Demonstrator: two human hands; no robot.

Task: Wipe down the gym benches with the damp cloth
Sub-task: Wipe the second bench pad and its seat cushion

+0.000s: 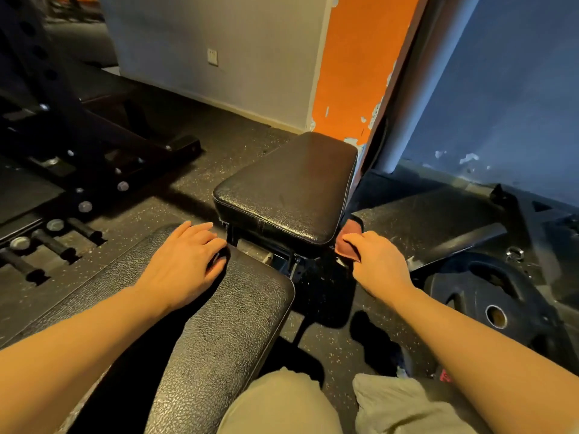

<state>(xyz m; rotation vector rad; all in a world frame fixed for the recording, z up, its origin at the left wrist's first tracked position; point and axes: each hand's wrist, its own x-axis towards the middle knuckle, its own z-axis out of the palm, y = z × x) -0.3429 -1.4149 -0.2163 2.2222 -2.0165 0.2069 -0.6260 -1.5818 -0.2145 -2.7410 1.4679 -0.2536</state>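
Note:
A black padded bench stands in front of me in two parts. Its seat pad [288,186] is the far part, smooth and shiny. The long back pad [219,327] is the near part, with a cracked, worn surface. My left hand [185,264] rests flat on the far end of the back pad, fingers spread, holding nothing. My right hand [376,261] grips a reddish-brown cloth [349,238] against the right near corner of the seat pad. Most of the cloth is hidden under my fingers.
A black weight plate [488,296] lies on the rubber floor at the right. A dark rack with bolts and pegs [62,189] fills the left. A white wall [219,42], an orange strip and a blue wall close the back. My knees in light trousers [282,405] are below.

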